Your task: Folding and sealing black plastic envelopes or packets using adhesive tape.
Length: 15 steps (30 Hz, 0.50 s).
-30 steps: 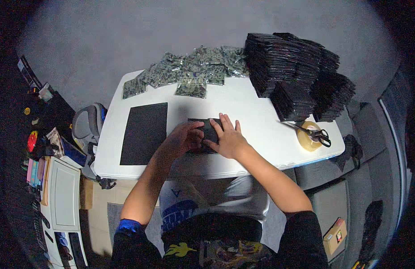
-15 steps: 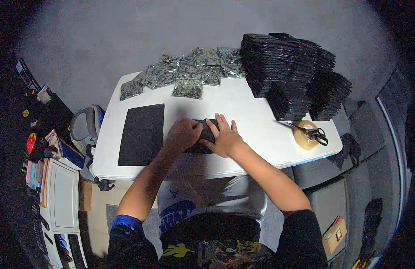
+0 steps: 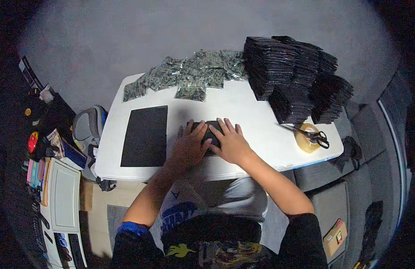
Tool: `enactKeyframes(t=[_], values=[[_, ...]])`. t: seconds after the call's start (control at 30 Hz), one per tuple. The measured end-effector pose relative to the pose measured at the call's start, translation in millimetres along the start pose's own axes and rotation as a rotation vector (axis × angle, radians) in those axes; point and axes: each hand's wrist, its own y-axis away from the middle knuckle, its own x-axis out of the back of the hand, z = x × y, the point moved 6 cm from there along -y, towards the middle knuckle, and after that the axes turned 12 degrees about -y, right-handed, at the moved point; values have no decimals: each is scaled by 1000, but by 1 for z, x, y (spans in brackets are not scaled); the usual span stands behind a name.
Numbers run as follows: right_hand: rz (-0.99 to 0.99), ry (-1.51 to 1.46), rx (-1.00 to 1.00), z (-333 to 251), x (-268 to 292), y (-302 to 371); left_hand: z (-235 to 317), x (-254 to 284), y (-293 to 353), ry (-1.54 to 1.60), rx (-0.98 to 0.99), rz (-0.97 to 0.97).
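Note:
A small flat black packet (image 3: 212, 124) lies on the white table (image 3: 256, 130) in front of me, largely covered by my hands. My left hand (image 3: 188, 147) rests on its left part with the fingers spread. Flat on its right part lies my right hand (image 3: 233, 144), fingers stretched out and apart, the two thumbs close together. To the left of my left hand is a larger flat black rectangular sheet (image 3: 144, 136), which neither hand touches.
Several clear packets with camouflage-patterned contents (image 3: 190, 90) line the far edge. Tall stacks of black plastic packages (image 3: 288, 67) stand at the far right. Black-handled scissors (image 3: 321, 138) lie over a roll of tape (image 3: 306, 142) at the right. A grey sofa (image 3: 368, 148) adjoins that side.
My left hand has gone from pinching fingers to lying spread on the black packet. My right hand stays flat on it. The whole view has shifted slightly.

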Motion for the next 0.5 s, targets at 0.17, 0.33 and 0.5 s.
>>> enactKeyframes(t=[0.17, 0.33, 0.5], values=[[-72, 19, 57, -1, 17, 6, -9, 6, 1, 8, 15, 17], [62, -104, 121, 6, -3, -9, 3, 3, -5, -53, -9, 42], [-152, 82, -38, -1, -23, -15, 11, -8, -4, -23, -15, 57]])
